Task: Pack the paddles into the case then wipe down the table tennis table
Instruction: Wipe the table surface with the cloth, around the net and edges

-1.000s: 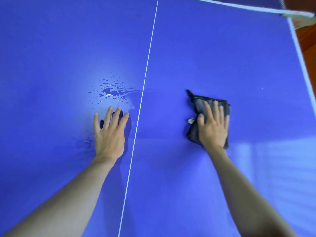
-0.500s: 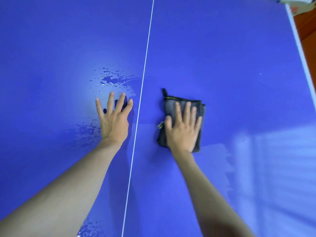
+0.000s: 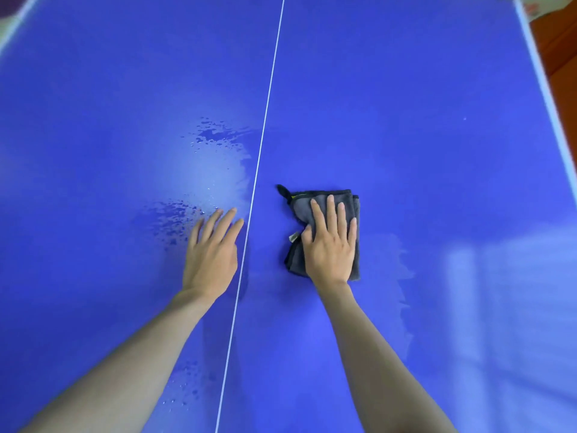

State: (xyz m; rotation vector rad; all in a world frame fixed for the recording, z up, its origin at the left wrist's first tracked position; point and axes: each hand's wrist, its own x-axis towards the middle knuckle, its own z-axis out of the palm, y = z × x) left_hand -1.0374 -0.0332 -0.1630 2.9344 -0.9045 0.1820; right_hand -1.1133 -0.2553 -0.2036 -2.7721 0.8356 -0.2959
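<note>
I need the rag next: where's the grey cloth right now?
In the head view, the grey cloth lies under the right hand, just right of the white centre line.

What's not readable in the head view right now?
- Paddles and case: not in frame.
- Cloth under the right hand: mostly covered; the small tag is too small to read.
- Table far end and net: cut off by top edge.
- Object at top right corner: cropped, blurred.
- Left hand contact with table: unclear.

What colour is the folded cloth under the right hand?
Dark grey folded cloth, with a black hanging loop, clearest in the head view.
</note>
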